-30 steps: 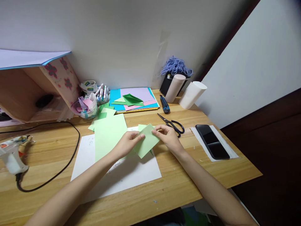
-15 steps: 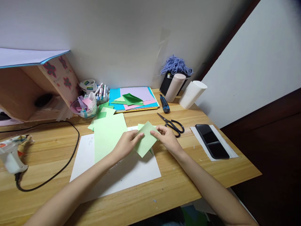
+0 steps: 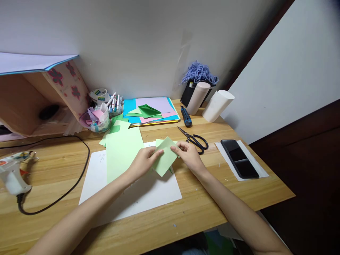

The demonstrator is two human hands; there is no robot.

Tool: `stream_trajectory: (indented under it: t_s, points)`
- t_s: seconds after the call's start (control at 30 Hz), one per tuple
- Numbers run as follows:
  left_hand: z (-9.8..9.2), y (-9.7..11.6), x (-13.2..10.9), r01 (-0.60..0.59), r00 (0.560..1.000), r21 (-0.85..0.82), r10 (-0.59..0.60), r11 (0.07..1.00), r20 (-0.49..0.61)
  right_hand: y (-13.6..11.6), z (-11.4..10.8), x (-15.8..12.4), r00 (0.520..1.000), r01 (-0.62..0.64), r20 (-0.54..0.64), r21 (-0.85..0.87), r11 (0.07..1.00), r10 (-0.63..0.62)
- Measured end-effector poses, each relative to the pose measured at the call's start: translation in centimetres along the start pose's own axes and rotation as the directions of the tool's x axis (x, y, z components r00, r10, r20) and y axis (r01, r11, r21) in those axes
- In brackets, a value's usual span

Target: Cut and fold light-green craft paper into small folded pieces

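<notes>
A small light green paper square (image 3: 165,160) is held up in front of me, one corner pointing down. My left hand (image 3: 145,160) pinches its left corner, thumb on top. At the opposite corner, my right hand (image 3: 188,154) grips it between thumb and fingers. Below lies a white sheet (image 3: 148,198), with a larger light green sheet (image 3: 122,150) over its left part. Another light green piece shows partly behind the square. Black-handled scissors (image 3: 195,139) rest on the desk just beyond my right hand.
At the left lies a glue gun (image 3: 14,177) with a black cord. A tub of paper scraps (image 3: 96,120), a stack of coloured paper (image 3: 156,101), a utility knife (image 3: 186,117) and a white paper roll (image 3: 218,105) line the back. A phone (image 3: 239,159) lies at the right.
My right thumb has shifted slightly to the right along the paper's edge. The paper square stays almost in place, and my left hand keeps its hold.
</notes>
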State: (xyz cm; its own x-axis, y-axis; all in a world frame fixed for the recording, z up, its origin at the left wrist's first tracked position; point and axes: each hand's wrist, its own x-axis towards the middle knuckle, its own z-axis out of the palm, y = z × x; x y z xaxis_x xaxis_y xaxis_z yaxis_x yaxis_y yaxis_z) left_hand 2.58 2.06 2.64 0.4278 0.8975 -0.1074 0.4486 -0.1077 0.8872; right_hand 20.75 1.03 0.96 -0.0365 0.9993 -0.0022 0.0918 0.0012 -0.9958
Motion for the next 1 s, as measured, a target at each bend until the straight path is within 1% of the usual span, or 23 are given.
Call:
stream_trajectory:
  t_s: [0.1,0.27,0.4,0.53,0.63,0.67,0.7,0.77,0.83,0.87,0.93,1.0]
  points:
    - [0.0,-0.1,0.0,0.011,1.000,-0.039,-0.011,0.999,0.014,0.0,0.0,0.0,1.000,0.001,-0.014,-0.029,1.000,-0.002]
    - [-0.2,0.0,-0.1,0.041,0.996,-0.107,-0.033,0.993,0.077,0.1,0.0,-0.1,1.000,0.006,-0.022,-0.072,0.997,-0.008]
    - [-0.4,0.0,-0.1,0.046,0.996,-0.080,-0.040,0.996,0.079,0.2,0.0,-0.1,1.000,-0.001,-0.002,-0.077,0.997,0.001]
    - [-0.2,0.0,0.0,0.013,0.999,-0.012,-0.013,1.000,0.030,0.1,0.2,-0.1,1.000,-0.012,0.016,-0.052,0.999,0.013]
    - [0.1,0.0,0.0,-0.007,1.000,-0.009,0.007,1.000,-0.021,0.0,0.3,-0.1,0.998,-0.059,0.008,0.050,0.997,0.059]
    - [0.2,-0.1,-0.1,-0.008,0.999,-0.019,0.007,1.000,-0.038,0.0,0.3,-0.1,0.996,-0.089,0.029,0.097,0.991,0.087]
    - [0.3,-0.1,-0.1,-0.011,0.998,-0.029,0.009,1.000,-0.057,0.0,0.4,-0.1,0.991,-0.125,0.072,0.141,0.982,0.116]
    - [0.5,-0.2,-0.2,-0.039,0.993,-0.019,0.037,0.999,-0.113,0.2,0.6,-0.2,0.965,-0.205,0.206,0.192,0.960,0.164]
    - [0.5,-0.3,-0.3,-0.090,0.979,0.045,0.097,0.995,-0.179,0.4,0.9,-0.4,0.930,-0.255,0.320,0.205,0.945,0.182]
    - [0.4,-0.4,-0.2,-0.109,0.972,0.080,0.123,0.991,-0.201,0.6,1.0,-0.4,0.921,-0.264,0.344,0.204,0.943,0.183]
    - [0.4,-0.5,-0.2,-0.115,0.968,0.098,0.134,0.988,-0.211,0.8,1.3,-0.5,0.926,-0.259,0.328,0.194,0.946,0.186]
    - [0.4,-0.5,-0.1,-0.090,0.975,0.054,0.099,0.995,-0.201,0.9,1.5,-0.4,0.940,-0.256,0.278,0.181,0.950,0.200]
